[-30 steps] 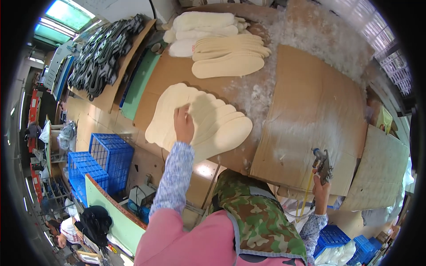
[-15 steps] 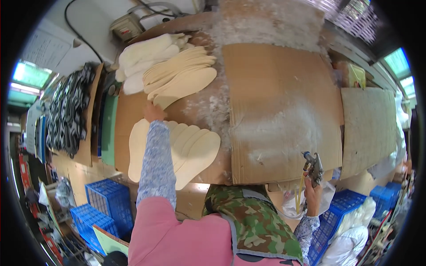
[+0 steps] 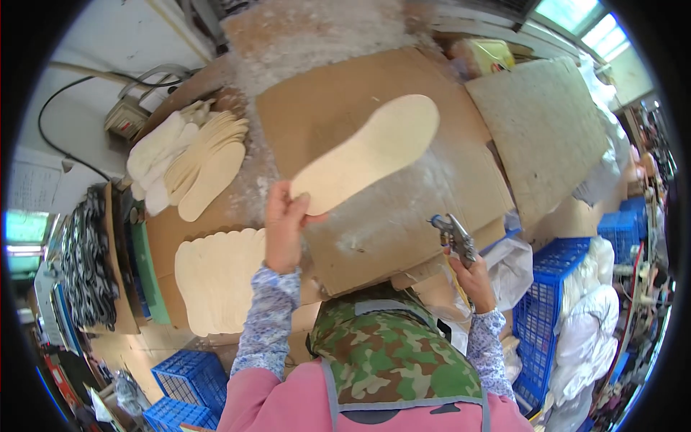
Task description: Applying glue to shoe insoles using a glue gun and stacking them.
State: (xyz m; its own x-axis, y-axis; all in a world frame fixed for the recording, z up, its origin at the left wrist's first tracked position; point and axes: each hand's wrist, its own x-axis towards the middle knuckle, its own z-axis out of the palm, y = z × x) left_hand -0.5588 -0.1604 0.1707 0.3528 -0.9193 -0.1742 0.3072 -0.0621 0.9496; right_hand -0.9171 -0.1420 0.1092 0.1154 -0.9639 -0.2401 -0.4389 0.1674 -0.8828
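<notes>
Over the cardboard-covered middle of the bench, my left hand (image 3: 286,223) pinches one end of a cream insole (image 3: 371,151), thumb on top. The insole's broad end points to the far right, lifted off the cardboard (image 3: 302,108). On the right, near the bench's front edge, my right hand (image 3: 471,281) is wrapped round a metal spray gun (image 3: 453,236); its blue-tipped nozzle points left. A yellowish hose runs down by the hand. Left of my left forearm lies a row of overlapping cream insoles (image 3: 216,281). Farther back is a fanned stack of insoles (image 3: 212,173).
White fluffy pieces (image 3: 155,158) lie beside the fanned stack. White residue coats parts of the cardboard. A greyish board (image 3: 543,133) lies at the right. Blue crates (image 3: 547,309) stand right and lower left, and dark cut shapes (image 3: 86,263) are stacked at far left.
My left hand has picked an insole from the fanned stack and carried it right over the cardboard. My right hand has raised the spray gun slightly inward. The whole view has turned.
</notes>
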